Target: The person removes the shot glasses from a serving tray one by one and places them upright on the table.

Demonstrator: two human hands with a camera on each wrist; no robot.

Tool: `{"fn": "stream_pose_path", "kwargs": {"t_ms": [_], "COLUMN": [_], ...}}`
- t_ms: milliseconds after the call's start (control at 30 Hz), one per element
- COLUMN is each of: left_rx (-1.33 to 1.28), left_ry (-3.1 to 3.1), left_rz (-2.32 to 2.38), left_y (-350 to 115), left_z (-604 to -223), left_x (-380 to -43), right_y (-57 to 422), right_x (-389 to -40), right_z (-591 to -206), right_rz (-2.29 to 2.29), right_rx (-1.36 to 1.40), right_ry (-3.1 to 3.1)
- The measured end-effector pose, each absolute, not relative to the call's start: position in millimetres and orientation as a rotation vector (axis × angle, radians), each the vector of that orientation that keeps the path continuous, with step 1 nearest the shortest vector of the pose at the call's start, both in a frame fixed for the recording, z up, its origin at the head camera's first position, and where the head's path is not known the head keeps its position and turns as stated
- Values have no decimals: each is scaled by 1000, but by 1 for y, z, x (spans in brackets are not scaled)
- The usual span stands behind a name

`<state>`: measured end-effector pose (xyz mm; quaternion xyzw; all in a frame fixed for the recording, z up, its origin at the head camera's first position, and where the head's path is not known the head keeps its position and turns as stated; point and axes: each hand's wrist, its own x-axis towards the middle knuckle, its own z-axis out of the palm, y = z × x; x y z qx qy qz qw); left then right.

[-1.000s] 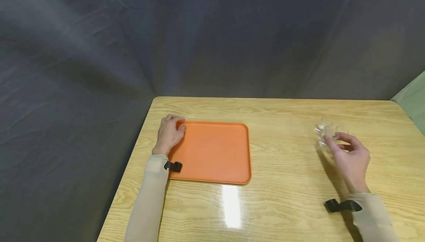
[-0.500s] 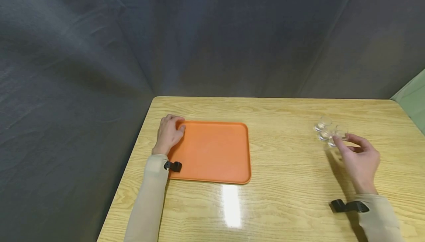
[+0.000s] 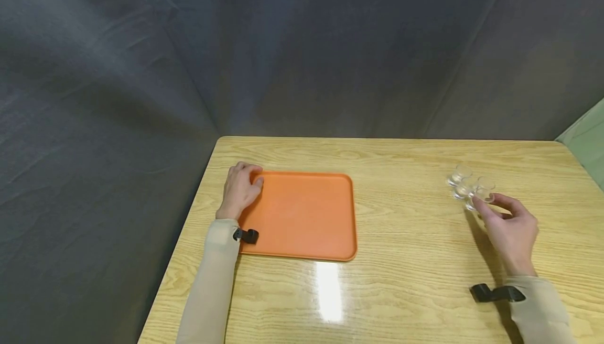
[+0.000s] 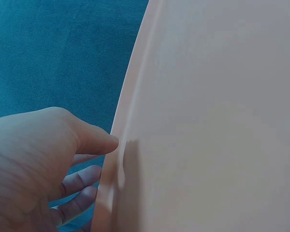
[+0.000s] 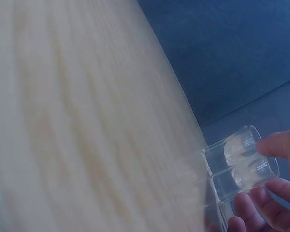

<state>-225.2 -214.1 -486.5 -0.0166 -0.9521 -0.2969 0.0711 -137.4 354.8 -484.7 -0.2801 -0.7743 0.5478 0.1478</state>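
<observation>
My left hand (image 3: 239,192) is at the left edge of an orange tray (image 3: 302,215), near its far corner. In the left wrist view the thumb lies on the tray's rim (image 4: 135,92) while the curled fingers are along its outer side. On the right, several small clear shot glasses (image 3: 459,177) stand close together. Thumb and fingers of my right hand (image 3: 511,231) pinch the nearest shot glass (image 3: 482,195) by its upper part. The right wrist view shows glasses (image 5: 239,145) side by side at the fingertips; whether the pinched one touches the table is unclear.
The wood-grain table (image 3: 401,281) has a bright light reflection (image 3: 329,291) in front of the tray. A dark curtain (image 3: 330,55) hangs behind the table and along its left side. A pale green surface (image 3: 587,144) shows at the far right.
My right hand has shifted a little rightward and nearer with the pinched shot glass, which now stands out at the near side of the group. My left hand and the tray have not moved.
</observation>
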Motion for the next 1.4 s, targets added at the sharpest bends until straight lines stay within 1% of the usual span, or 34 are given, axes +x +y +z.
{"fn": "stream_pose_path", "kwargs": {"t_ms": [467, 700, 900, 1067, 1300, 1400], "left_rx": [-60, -68, -83, -101, -197, -238], "left_ry": [-2868, -2878, -2906, -2926, -3003, -2991], "left_rz": [-890, -901, -903, -875, -721, -654], "left_y": [-213, -213, -215, -213, -211, -210], "left_z": [-488, -487, -485, -484, -472, -464], "left_x": [-227, -228, -227, -226, -216, -209], "right_y": [358, 354, 347, 342, 327, 316], "right_x": [-135, -138, -138, -138, -135, -136], "right_z": [-490, -485, -474, -458, -438, -432], "right_rz": [1465, 1447, 1287, 1180, 950, 883], "right_rx": [-786, -808, -749, -601, -121, -3], "right_ry": [-2339, -2261, -2293, -2390, -2616, -2650]}}
